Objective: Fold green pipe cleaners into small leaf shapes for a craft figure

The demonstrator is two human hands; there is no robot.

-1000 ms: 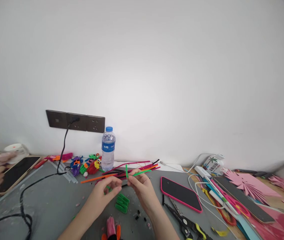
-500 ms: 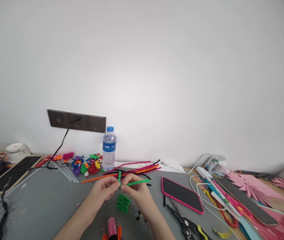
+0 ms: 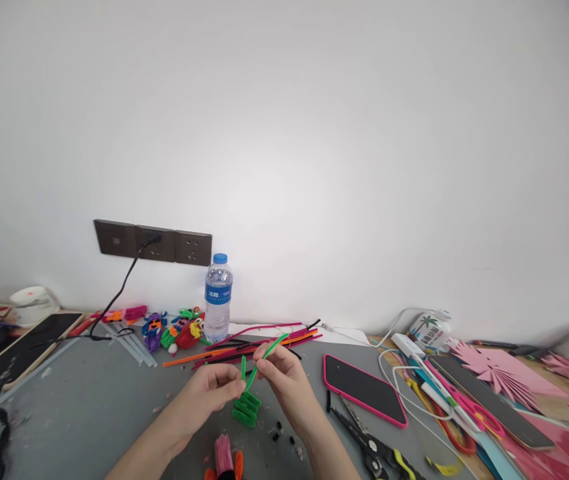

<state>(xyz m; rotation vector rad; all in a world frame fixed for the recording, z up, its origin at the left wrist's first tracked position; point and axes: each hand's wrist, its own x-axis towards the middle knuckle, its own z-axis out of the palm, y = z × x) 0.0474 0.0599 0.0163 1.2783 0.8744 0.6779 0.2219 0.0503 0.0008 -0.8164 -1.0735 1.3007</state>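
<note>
Between my two hands is a green pipe cleaner (image 3: 270, 351), bent into a narrow V. My left hand (image 3: 217, 390) pinches it near the bend, with a short end standing up. My right hand (image 3: 281, 373) grips the longer arm, which slants up to the right past the fingers. Just below lies a bundle of folded green pipe cleaners (image 3: 247, 409) on the grey mat (image 3: 99, 407). Nearer to me is a pink, black and orange pipe-cleaner piece (image 3: 223, 457), partly cut off by the frame edge.
Loose pipe cleaners (image 3: 244, 353) lie behind my hands, beside a water bottle (image 3: 218, 300) and several fuzzy figures (image 3: 179, 330). On the right are a pink-cased phone (image 3: 364, 390), black-and-yellow scissors (image 3: 371, 447), a white cable and pink paper (image 3: 519, 370). Black cord (image 3: 121, 290) runs on the left.
The green pipe cleaner's long arm has swung from nearly level to a steep slant, closing the bend. My right hand has shifted slightly right and my left hand slightly down.
</note>
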